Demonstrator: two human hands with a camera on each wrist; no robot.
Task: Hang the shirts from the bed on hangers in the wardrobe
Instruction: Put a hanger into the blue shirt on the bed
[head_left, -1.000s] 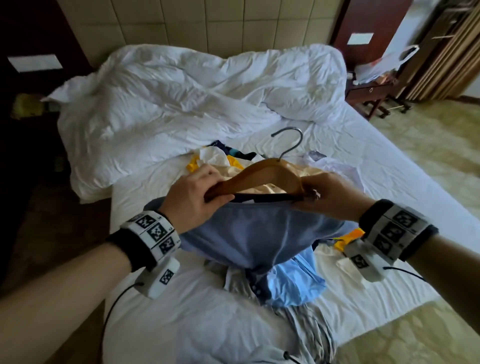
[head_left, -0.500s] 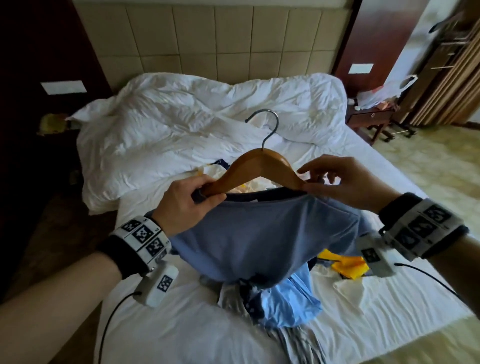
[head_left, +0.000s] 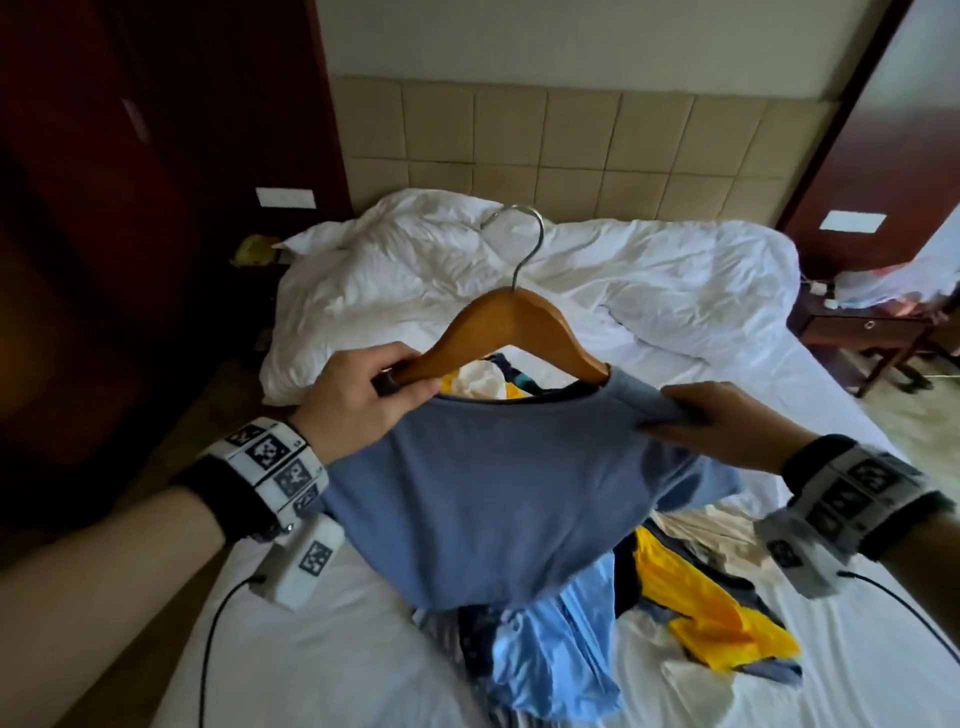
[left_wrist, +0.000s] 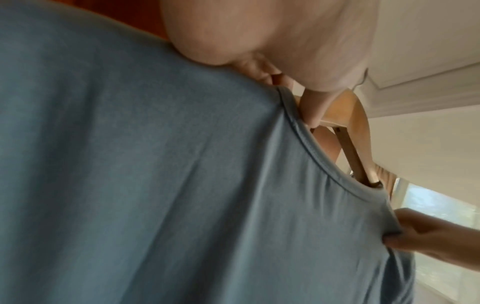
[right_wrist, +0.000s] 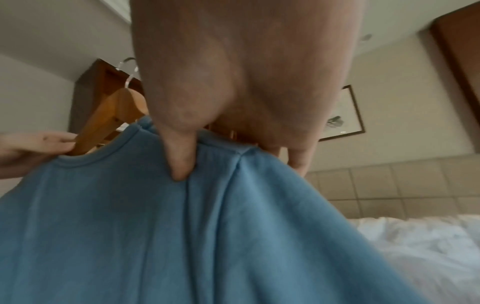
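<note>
A blue T-shirt (head_left: 493, 499) hangs in the air over the bed, with a wooden hanger (head_left: 511, 327) through its neck. My left hand (head_left: 363, 405) grips the hanger's left arm at the collar (left_wrist: 298, 115). My right hand (head_left: 711, 415) pinches the shirt's right shoulder (right_wrist: 197, 164), where the cloth covers the hanger's right end. The hanger's metal hook (head_left: 524, 244) stands up free. Under the shirt, a pile of shirts (head_left: 561, 660) lies on the bed, light blue and yellow among them.
The white bed (head_left: 322, 670) carries a crumpled duvet (head_left: 519, 280) against a padded headboard (head_left: 571, 150). Dark wooden furniture (head_left: 130, 234) stands to the left. A bedside table (head_left: 872, 332) stands at the right.
Both hands have lifted the hanger and the blue shirt higher above the pile. My right hand has moved from the hanger's right end out onto the shirt's shoulder.
</note>
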